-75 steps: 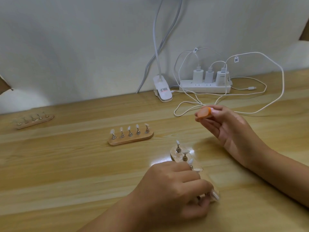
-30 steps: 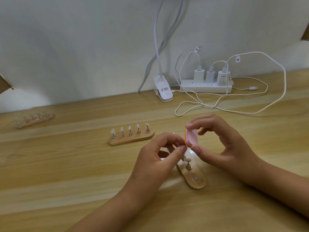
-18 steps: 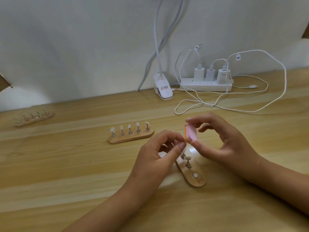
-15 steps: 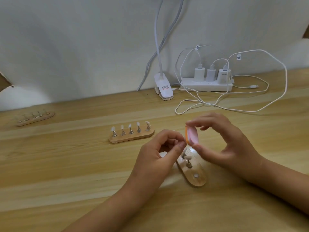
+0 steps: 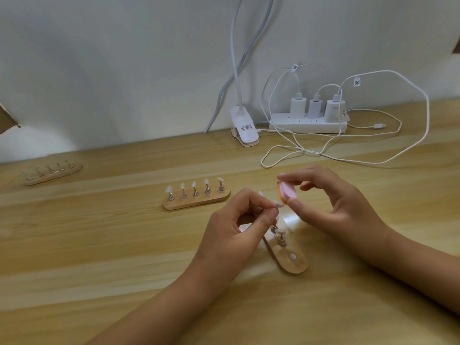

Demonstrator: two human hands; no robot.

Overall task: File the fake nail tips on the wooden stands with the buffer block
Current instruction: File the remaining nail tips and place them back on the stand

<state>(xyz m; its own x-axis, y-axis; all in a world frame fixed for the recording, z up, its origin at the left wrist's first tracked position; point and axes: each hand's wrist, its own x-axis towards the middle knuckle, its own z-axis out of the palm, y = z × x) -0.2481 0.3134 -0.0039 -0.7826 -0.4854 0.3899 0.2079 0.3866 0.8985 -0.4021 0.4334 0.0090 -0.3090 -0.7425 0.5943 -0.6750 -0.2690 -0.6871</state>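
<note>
Here the left hand [image 5: 236,227] pinches one nail tip [image 5: 277,204] between thumb and forefinger and holds it raised just above the near wooden stand [image 5: 296,266]. I cannot tell whether its metal peg came up with it. The right hand [image 5: 333,207] grips the buffer block [image 5: 286,192] by its ends, forefinger on top and thumb beneath, with the pink face turned to the tip. The block's lower edge is touching the tip or just beside it. The filing step looks underway. It probably goes best with short, light strokes along the free edge, the left pinch kept close to that edge so the thin tip cannot flex or spring out, and both wrists braced on the tabletop [image 5: 99,245]. At 6 o'clock from the raised tip, upright pegs [image 5: 281,232] on the near stand sit right under the fingers, so a long downward stroke could knock them. A second stand [image 5: 196,199] lies near at 9 o'clock of the left hand's knuckles, and a third [image 5: 53,171] sits well apart at 10 o'clock by the wall. White cables [image 5: 373,159] loop close behind the right hand at 12 o'clock, before the power strip [image 5: 308,123]. The widest bare wood lies toward 8 o'clock.
</note>
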